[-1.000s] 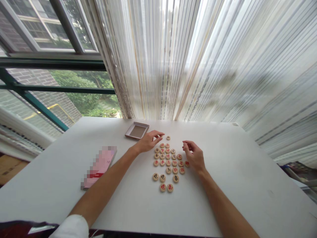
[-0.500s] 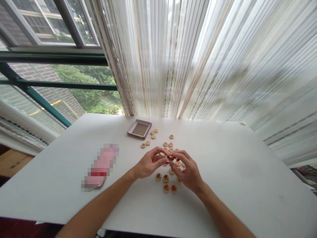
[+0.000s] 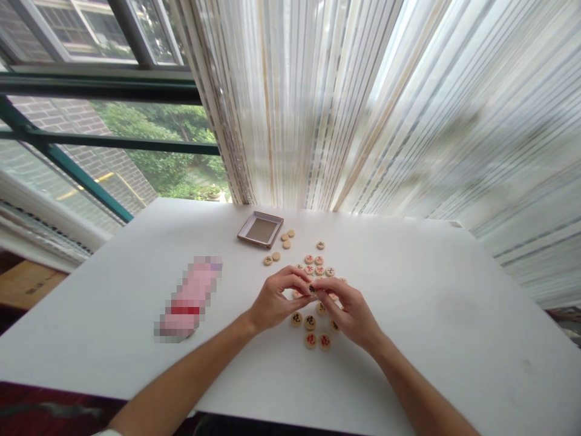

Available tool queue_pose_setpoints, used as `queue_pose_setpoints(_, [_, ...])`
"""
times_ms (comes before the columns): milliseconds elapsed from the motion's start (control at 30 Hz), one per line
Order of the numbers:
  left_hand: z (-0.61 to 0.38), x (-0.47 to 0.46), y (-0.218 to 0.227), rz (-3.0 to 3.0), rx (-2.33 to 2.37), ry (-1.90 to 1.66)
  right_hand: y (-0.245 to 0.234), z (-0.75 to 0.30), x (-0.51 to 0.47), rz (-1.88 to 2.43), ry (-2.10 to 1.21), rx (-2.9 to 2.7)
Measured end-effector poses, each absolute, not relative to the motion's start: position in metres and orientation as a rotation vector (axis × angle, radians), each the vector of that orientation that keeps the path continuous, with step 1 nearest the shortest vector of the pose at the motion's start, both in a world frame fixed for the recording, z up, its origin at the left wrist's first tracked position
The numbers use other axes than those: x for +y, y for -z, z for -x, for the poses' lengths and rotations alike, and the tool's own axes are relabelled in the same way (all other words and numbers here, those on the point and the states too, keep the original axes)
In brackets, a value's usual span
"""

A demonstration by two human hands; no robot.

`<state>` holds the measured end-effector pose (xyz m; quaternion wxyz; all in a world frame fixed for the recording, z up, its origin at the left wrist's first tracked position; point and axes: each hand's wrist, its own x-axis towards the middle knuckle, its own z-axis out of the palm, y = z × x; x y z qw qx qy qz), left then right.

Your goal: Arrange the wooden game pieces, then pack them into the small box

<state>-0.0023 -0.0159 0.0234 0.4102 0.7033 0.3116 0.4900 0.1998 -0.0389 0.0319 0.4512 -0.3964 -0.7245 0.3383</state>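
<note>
two bare hands meet over the middle of the white, matt surface (image 3: 431, 290). the left hand (image 3: 275, 301) and the right hand (image 3: 351, 312) are both curled, thumb and fingertips pinched together on one held disc (image 3: 312, 289), a small round piece of pale wood with a black mark on its face. it sits just above the other loose discs (image 3: 318, 261), which lie flat on the surface under and beyond the fingers.

those discs are all alike: flat, round, light wood with smooth rims, each stamped with one character in red or in black. the characters are too small to read. four of them (image 3: 310, 330) lie in two pairs nearest the person, two black above two red. a few plain-faced ones (image 3: 285, 244) lie apart near a shallow square tray (image 3: 261, 231), brownish inside with a pale raised rim.

left of the hands lies a long pink object (image 3: 190, 295) with a red band, blurred, so nothing on it can be read. behind the surface hangs a sheer curtain (image 3: 363, 109) with fine upright stripes, beside a dark-framed window (image 3: 136, 145).
</note>
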Motion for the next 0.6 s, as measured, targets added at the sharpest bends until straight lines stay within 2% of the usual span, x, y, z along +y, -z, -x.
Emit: queue_pose_setpoints(600, [0.0046,-0.0138,-0.0208,-1.699,0.764,-1.095,-0.0231,-0.1980,-0.0359,0.992,-1.160,-1.558])
